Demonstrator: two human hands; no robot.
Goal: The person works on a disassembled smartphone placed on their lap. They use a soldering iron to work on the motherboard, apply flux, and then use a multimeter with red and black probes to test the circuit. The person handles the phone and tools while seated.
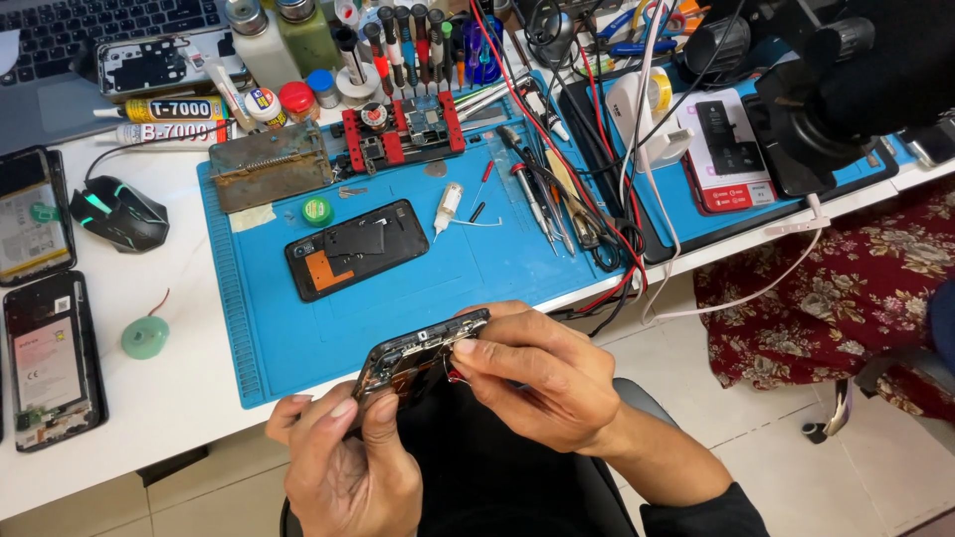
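My left hand [343,457] grips the lower end of an opened phone [418,353] with its back off, held tilted in front of the table edge. My right hand [537,373] pinches the phone's upper end, thumb and fingers closed on its edge, with a small red item at the fingertips. Bare circuit parts show on the phone's top face. On the blue work mat [477,268] behind lies a second opened phone [356,249] with an orange patch.
Two more opened phones [50,358] lie at the left beside a black mouse [117,214] and a green tape roll [145,338]. Screwdrivers, tweezers, glue tubes, bottles and a red clamp jig [403,129] crowd the back. Red and white cables [617,249] hang over the table edge. A microscope [836,89] stands at right.
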